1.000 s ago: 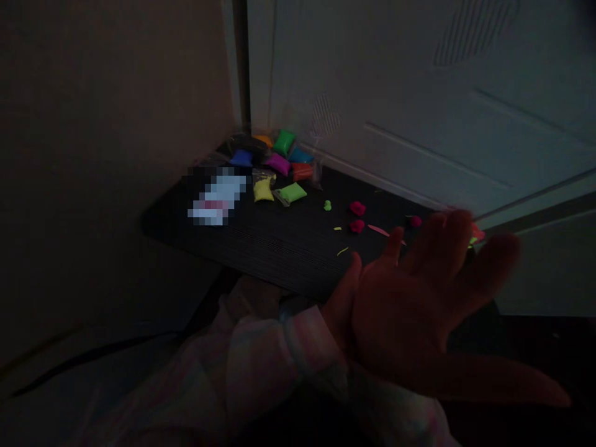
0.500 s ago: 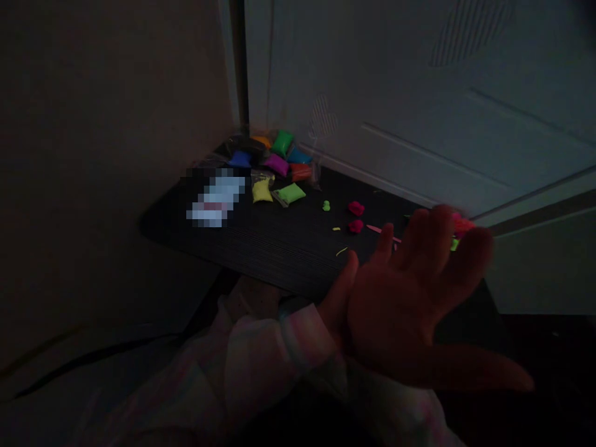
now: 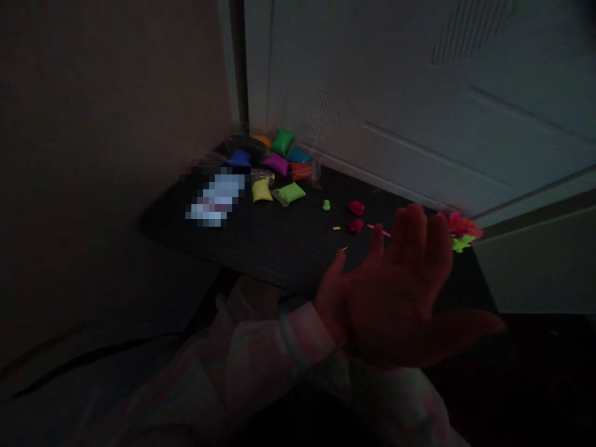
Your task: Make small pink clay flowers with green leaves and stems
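Note:
In dim light, my right hand [image 3: 395, 304] is held above the table's near edge, palm facing me. Its fingers are stretched, the thumb points right, and nothing lies in the palm. Against its wrist side is my left hand [image 3: 330, 292], largely covered by the right one. One digit of it sticks up; the other fingers are hidden. Beyond the hands lie two red-pink clay lumps [image 3: 356, 216], a small green clay piece [image 3: 326, 205], yellow scraps [image 3: 336, 228] and a pink clay tool [image 3: 378, 230], partly covered by my fingers.
Bags of coloured clay [image 3: 278, 164] lie at the back left of the dark table [image 3: 279, 248]. A pixelated bright rectangle [image 3: 216, 197] is near the left end. Pink and lime flower-like pieces [image 3: 460, 231] sit at the right. A white panelled door [image 3: 372, 74] stands behind.
My right hand has moved slightly left, its fingers closer together. More of the pink and lime pieces now shows. My left hand's raised digit has shifted a little left.

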The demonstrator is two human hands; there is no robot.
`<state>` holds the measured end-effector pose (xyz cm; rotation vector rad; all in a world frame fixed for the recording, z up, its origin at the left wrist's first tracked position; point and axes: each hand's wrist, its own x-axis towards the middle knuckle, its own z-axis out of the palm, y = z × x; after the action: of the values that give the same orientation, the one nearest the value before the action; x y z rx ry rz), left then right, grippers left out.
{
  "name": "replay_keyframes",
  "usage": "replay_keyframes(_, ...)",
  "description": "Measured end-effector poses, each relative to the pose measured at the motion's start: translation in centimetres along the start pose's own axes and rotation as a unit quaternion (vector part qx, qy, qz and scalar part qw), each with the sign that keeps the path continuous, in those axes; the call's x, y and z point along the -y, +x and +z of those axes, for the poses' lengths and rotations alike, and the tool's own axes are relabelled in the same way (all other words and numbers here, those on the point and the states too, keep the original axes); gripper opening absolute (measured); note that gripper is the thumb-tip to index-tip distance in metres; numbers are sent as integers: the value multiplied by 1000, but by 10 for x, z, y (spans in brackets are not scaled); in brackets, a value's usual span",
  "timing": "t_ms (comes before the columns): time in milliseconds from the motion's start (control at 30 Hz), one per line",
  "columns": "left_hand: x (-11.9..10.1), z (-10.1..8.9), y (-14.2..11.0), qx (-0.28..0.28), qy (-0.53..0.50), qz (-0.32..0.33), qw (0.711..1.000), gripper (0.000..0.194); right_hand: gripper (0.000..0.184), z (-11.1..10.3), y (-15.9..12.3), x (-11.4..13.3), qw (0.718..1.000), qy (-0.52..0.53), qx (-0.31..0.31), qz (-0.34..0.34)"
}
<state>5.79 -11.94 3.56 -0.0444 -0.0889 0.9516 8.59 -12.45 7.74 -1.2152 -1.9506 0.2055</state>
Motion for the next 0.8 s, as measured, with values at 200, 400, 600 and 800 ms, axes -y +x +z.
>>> replay_keyframes(200,-6,6,-3,-53,-45,9,998,63,41,-27,-3,-17,969,178,-137,101)
replay_keyframes(400,-9,16,-2,-72,-17,65,995,64,13,-52,-34,-25,987,85,-43,127)
replay_keyframes(600,-10,17,-2,-145,59,97,983,63,15,-40,-44,-33,990,-39,113,70)
replay_keyframes(800,-10,4,2,-188,111,101,971,64,11,-28,-39,-40,983,-11,162,89)
